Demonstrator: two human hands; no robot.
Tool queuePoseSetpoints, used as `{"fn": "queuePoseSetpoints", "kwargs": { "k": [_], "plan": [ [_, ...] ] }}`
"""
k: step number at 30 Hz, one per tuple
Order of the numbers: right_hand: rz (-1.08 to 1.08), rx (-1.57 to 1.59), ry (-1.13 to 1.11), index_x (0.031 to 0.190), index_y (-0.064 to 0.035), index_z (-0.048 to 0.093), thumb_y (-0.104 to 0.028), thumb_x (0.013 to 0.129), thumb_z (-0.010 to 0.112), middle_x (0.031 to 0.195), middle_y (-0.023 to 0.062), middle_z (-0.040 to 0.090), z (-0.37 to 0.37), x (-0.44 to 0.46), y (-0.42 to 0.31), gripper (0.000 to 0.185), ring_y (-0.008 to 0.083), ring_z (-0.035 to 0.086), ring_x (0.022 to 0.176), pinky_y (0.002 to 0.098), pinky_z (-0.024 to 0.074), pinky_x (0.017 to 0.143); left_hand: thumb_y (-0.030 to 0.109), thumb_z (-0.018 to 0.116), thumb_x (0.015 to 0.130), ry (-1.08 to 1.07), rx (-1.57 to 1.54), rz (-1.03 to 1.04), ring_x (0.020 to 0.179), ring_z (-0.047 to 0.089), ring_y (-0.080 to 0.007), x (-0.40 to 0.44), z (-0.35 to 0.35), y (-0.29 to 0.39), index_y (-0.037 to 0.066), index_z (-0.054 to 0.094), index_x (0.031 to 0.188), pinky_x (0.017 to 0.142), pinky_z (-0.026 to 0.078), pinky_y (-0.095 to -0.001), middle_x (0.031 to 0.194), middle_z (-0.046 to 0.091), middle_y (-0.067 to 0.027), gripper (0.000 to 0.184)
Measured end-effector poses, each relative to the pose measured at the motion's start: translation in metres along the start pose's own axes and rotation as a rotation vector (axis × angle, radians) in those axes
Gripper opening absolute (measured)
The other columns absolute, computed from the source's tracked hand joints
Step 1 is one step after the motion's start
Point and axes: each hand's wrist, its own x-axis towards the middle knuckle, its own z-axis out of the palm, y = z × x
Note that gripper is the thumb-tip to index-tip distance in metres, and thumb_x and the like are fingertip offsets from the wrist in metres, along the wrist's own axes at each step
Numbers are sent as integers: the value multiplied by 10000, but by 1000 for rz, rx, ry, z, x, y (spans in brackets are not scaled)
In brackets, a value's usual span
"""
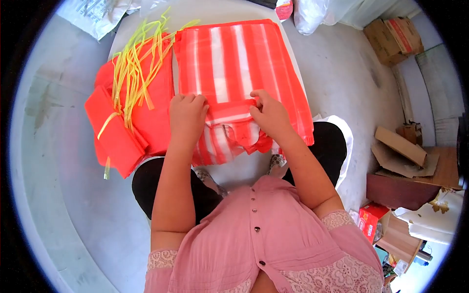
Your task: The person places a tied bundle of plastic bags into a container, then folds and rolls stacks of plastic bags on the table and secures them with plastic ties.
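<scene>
A stack of red-and-white striped plastic bags (pixel 229 63) lies in front of me, its near end hanging over the edge of the seat-like surface. My left hand (pixel 188 115) is closed on the left side of a turned-over fold near that end. On the right side of the same fold, my right hand (pixel 267 115) pinches the plastic between thumb and fingers. Below the fold, the near edge (pixel 239 136) is crumpled and loose. What lies under my fingertips is partly hidden.
Left of the stack are red folded plastic (pixel 159 93), a red bundle tied with a yellow strip (pixel 111 119), and several loose yellow strips (pixel 139 68). Cardboard boxes (pixel 391 41) stand at the far right, with an opened carton (pixel 405 151) on a brown wooden piece nearer me.
</scene>
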Motion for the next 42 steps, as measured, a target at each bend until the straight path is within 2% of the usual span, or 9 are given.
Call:
{"fn": "queuePoseSetpoints", "kwargs": {
  "k": [4,7,12,15,18,24,35,39,42],
  "plan": [
    [-9,-76,2,1311,-57,609,-206,932,631,842,82,670,4,1,2,408,249,667,783,392,523,726,39,695,821,56,-60,153,999,642,-323,4,4,18,39,723,981,877,539,-420,1047,706,-104,163],
    [-7,-93,3,1315,-61,608,-201,937,629,846,75,675,5,-1,-1,403,256,671,783,399,525,724,5,659,823,-68,-384,234,1036,643,-309,-2,9,40,22,722,1016,906,547,-393,1088,710,-113,204],
    [-43,-154,10,1280,-70,632,-190,945,627,931,80,689,0,-6,-5,356,276,680,868,402,536,769,-21,654,803,-203,-337,306,1011,645,-292,-3,21,38,35,734,1079,906,557,-390,1151,715,-73,292],
    [-306,-221,160,1197,-71,655,-126,882,672,1113,110,681,-5,-17,5,320,313,651,1058,418,533,893,-29,654,793,-205,-363,303,1003,644,-287,-3,23,38,46,739,1076,901,559,-391,1138,717,-58,304],
    [-553,-211,-52,1123,-63,654,-55,799,707,1290,145,621,-23,-36,9,328,370,573,1217,451,497,1011,-36,651,789,-208,-372,292,1001,642,-287,-4,22,39,54,746,1067,902,558,-391,1132,717,-54,307],
    [-651,-280,25,1060,-58,668,-29,769,715,1359,168,588,-5,-61,12,296,401,545,1251,485,472,1050,-45,650,778,-203,-370,286,1021,638,-295,-5,18,43,63,748,1071,919,555,-398,1147,713,-55,328],
    [-310,179,77,1010,-60,720,-142,908,696,1373,178,627,-3,-41,5,133,375,579,1255,484,450,1074,52,713,744,-362,-441,204,1194,600,-364,-3,-2,49,30,722,1185,1034,503,-448,1269,681,-156,441],
    [-341,186,172,1094,-64,715,-166,937,670,1354,173,639,-10,-33,3,192,347,584,1262,467,445,1085,51,685,814,-310,-464,110,1141,626,-355,-3,27,38,4,733,1136,1001,512,-440,1214,712,-145,330],
    [-228,221,282,1260,-66,666,-128,1028,603,1372,114,606,-41,-26,22,248,223,558,1257,328,438,1074,68,657,868,-257,-538,31,1089,640,-342,-3,36,35,-4,744,1105,950,525,-412,1169,731,-125,262]
  ]
}}
